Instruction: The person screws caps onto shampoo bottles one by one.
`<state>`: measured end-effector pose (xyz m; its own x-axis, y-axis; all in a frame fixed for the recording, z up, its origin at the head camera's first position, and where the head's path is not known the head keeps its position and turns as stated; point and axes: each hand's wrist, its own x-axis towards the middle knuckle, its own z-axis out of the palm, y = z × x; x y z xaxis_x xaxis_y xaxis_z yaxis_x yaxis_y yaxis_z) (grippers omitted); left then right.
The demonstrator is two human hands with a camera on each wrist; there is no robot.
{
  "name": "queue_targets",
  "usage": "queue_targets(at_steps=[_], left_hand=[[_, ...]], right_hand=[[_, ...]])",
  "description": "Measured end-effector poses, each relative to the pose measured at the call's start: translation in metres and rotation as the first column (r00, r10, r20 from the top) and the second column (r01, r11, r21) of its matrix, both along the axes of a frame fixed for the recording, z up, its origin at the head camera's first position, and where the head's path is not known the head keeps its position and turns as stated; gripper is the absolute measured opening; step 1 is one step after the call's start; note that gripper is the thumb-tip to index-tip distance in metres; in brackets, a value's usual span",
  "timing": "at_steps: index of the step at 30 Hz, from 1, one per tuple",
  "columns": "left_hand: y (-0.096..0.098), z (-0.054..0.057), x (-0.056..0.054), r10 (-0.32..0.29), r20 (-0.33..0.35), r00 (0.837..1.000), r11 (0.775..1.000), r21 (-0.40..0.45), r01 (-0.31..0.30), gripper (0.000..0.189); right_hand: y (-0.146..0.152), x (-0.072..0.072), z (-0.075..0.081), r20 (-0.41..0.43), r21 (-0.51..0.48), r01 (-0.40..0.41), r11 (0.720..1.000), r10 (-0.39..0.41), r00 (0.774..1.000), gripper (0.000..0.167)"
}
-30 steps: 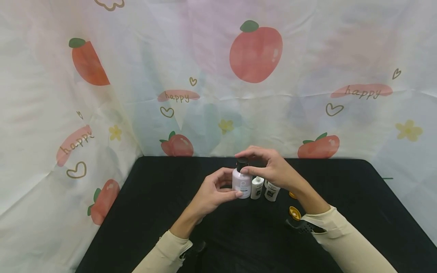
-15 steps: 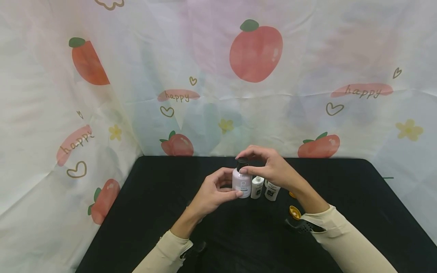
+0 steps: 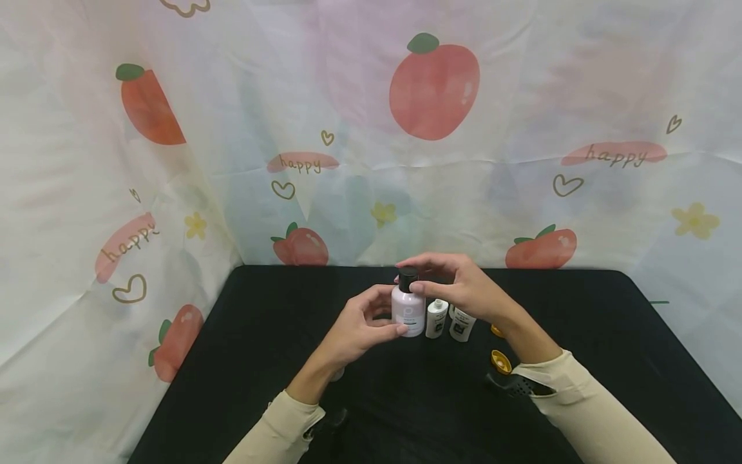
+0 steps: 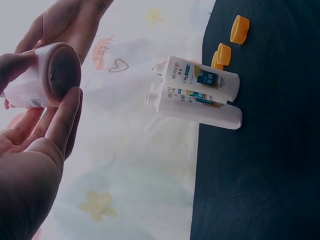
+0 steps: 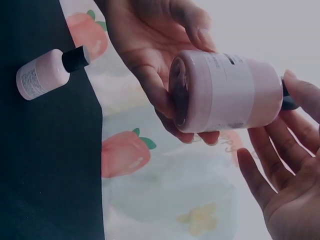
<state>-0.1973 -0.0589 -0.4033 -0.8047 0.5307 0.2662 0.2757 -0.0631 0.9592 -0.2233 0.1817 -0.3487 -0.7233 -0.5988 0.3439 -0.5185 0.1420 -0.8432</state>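
A pale pink bottle (image 3: 408, 312) with a black cap (image 3: 408, 278) is held up off the table, its underside showing in the left wrist view. My left hand (image 3: 358, 330) grips the bottle's body between thumb and fingers. From the other side, my right hand (image 3: 466, 287) pinches the cap with its thumb and fingers. Beside the bottle, two white bottles (image 4: 202, 78) stand with their narrow necks uncapped. A second pink bottle (image 5: 44, 75) with its black cap on stands on the table in the right wrist view.
Orange-yellow caps (image 3: 501, 362) lie on the black table (image 3: 429, 412) near my right wrist; the left wrist view shows several pieces close together. A fruit-printed curtain (image 3: 359, 96) hangs along the back and left edges of the table.
The pink bottle has shifted slightly left and stands straighter. My right fingers have changed their place on the cap a little. The white bottles and caps have not moved.
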Motion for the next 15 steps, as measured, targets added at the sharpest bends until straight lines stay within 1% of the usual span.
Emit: queue_targets(at_steps=[6, 15], left_hand=[[0.0004, 0.0002, 0.0001, 0.022, -0.001, 1.000, 1.000, -0.013, -0.022, 0.052], [0.0009, 0.0003, 0.0001, 0.034, -0.013, 0.999, 0.999, -0.013, -0.034, 0.055]], right_hand=[[-0.0017, 0.0010, -0.0014, 0.058, -0.041, -0.007, 0.999, 0.009, 0.998, 0.039], [-0.0048, 0.0035, -0.0039, 0.098, -0.075, 0.028, 0.997, -0.021, 0.995, 0.034]])
